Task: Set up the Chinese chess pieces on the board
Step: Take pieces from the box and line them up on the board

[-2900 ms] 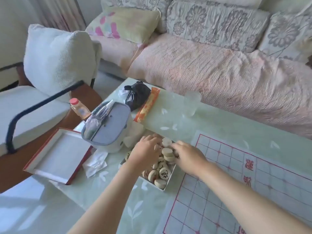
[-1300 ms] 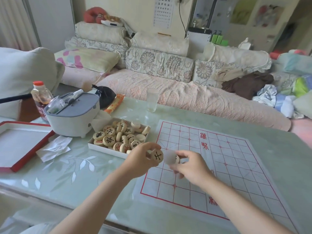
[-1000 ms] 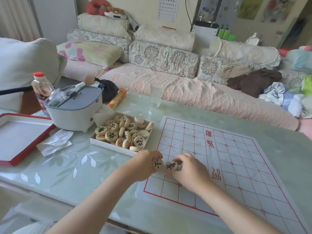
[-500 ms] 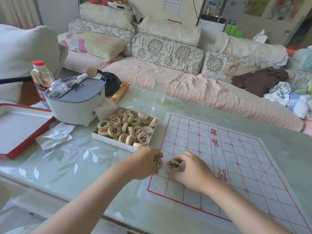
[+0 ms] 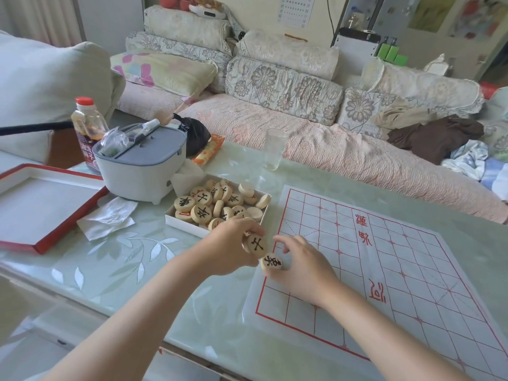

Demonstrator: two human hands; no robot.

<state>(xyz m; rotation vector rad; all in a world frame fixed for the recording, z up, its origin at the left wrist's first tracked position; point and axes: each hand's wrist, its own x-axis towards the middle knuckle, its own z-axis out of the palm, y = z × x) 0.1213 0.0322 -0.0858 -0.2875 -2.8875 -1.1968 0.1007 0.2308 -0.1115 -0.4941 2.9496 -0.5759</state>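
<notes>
The chess board (image 5: pixel 384 270) is a white sheet with a red grid and red characters. The chess pieces (image 5: pixel 220 202) in the white box (image 5: pixel 178 221) are pale wood, with black or red characters; the two held pieces (image 5: pixel 257 244) carry black characters. The table top (image 5: pixel 132 259) is pale green with white leaf shapes. The box lid (image 5: pixel 41 207) is white inside with a red border. The container (image 5: pixel 143 163) is white with a grey lid. The bottle (image 5: pixel 88 125) has a red cap. The sofa cover (image 5: pixel 343 152) is pink, and its cushions (image 5: pixel 283 86) are cream with grey flowers.

Pale matt wooden pieces (image 5: pixel 204 205), thin paper-like board (image 5: pixel 384 270), glossy glass table (image 5: pixel 143 259)
</notes>
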